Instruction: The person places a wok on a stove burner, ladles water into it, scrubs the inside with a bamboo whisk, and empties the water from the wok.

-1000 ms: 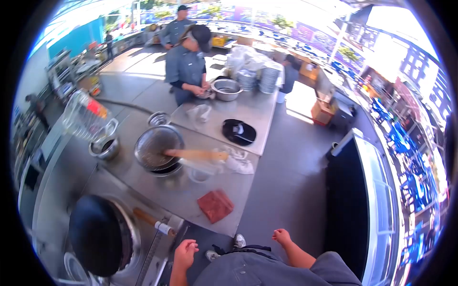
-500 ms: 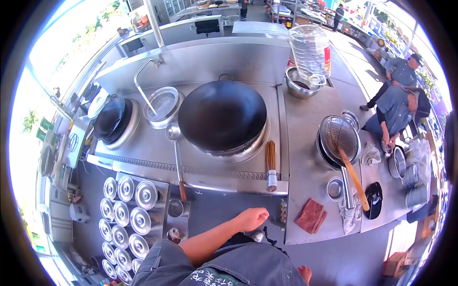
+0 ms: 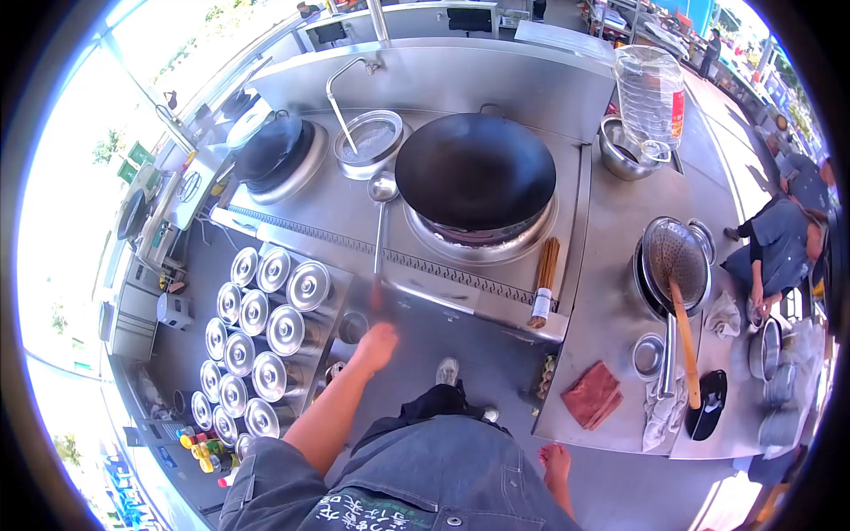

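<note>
My left hand (image 3: 376,346) is at the stove's front edge with fingers curled together. Just beyond it is the blurred brown handle end of a steel ladle (image 3: 380,232), and I see a small gap between them. The ladle's bowl rests on the stove top between a large black wok (image 3: 475,168) and a round strainer pot (image 3: 367,139). Low by my right side hangs my right hand (image 3: 556,460), loosely closed, nothing visible in it. A bamboo wok brush (image 3: 546,281) lies right of the wok.
Several lidded steel canisters (image 3: 285,329) stand at left. On the right counter are a folded reddish cloth (image 3: 591,395), a perforated strainer (image 3: 676,259), a wooden-handled tool (image 3: 684,345) and a steel bowl (image 3: 623,165). Beside that counter, a person (image 3: 772,243) bends over, with another behind.
My left hand has swung left and forward, from in front of the brush to near the ladle's handle. The view has turned, shifting the stove rightward. The wok, ladle and brush keep their places.
</note>
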{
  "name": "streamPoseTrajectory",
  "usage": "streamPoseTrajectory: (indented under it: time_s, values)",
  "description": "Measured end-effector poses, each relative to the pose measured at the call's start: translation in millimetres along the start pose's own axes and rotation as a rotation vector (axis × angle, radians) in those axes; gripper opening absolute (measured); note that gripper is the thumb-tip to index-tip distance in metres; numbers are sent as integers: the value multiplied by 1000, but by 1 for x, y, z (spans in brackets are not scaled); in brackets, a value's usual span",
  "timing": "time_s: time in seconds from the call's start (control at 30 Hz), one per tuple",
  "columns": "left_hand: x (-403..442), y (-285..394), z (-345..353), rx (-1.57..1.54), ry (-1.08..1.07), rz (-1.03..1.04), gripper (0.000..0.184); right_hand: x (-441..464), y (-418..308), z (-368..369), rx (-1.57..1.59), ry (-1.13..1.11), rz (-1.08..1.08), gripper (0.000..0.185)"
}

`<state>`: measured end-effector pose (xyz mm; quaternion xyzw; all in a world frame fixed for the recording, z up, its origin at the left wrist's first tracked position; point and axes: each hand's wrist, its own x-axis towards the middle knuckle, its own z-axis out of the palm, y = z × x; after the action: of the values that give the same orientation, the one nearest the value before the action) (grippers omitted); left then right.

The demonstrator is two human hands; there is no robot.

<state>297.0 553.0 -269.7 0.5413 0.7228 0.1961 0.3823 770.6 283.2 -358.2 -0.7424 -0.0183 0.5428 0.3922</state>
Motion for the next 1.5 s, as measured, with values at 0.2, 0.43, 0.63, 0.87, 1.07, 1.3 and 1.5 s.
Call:
streamPoseTrajectory:
  time_s: [0.2, 0.43, 0.63, 0.87, 1.07, 1.3, 1.5]
  values:
    - [75, -31, -30, -29, 59, -307, 48, -4, -38, 39, -32, 51, -79, 21]
    - [189, -79, -11, -249, -28, -412, 46, -5, -55, 87, -87, 217, -6, 23]
    - [194, -53, -48, -1253, -327, -509, 25, -20, -96, 140, -174, 272, -32, 21]
    - [205, 11, -134, -939, -112, -426, 22, -13, -138, 197, -218, 245, -54, 20]
    - [279, -3, -199, 38, 329, 13, 23, 15, -127, 194, -237, 129, -99, 26]
    - [412, 12, -217, 381, 276, -148, 19, 12, -132, 200, -134, 178, -43, 23]
    - [445, 116, -238, -619, -54, -411, 9, -3, -118, 192, -39, 213, -42, 20]
